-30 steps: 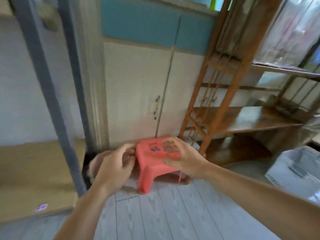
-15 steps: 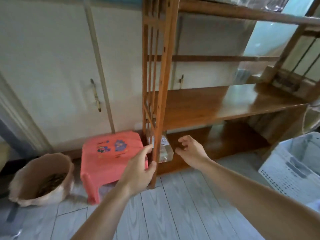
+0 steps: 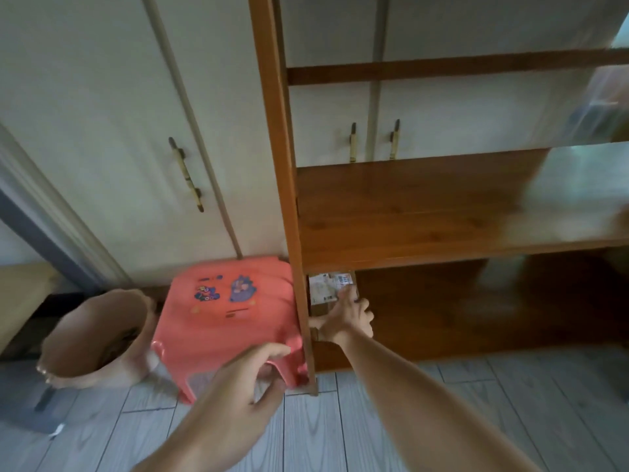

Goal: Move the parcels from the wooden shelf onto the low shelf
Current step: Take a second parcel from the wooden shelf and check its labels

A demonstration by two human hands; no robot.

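Observation:
A small cardboard parcel (image 3: 323,290) with a white label lies at the left end of the wooden shelf's bottom board (image 3: 476,321), tucked behind the left post (image 3: 292,233). My right hand (image 3: 347,321) reaches in under the middle board (image 3: 408,206) and closes on the parcel, fingers over its top and right side, thumb at its front. My left hand (image 3: 238,396) hovers with fingers apart in front of the red plastic stool's near edge, holding nothing. The parcel's lower part is hidden by my hand.
A red stool (image 3: 231,301) with cartoon stickers stands on the floor right against the shelf's left post. A tan waste bin (image 3: 95,335) sits left of it. Cream cupboard doors (image 3: 102,131) with handles stand behind. Blurred wrapped items show at the shelf's right end.
The view has swung right and down onto the shelf. My right hand went from open in front of the shelf to closing on the parcel. My left hand dropped lower.

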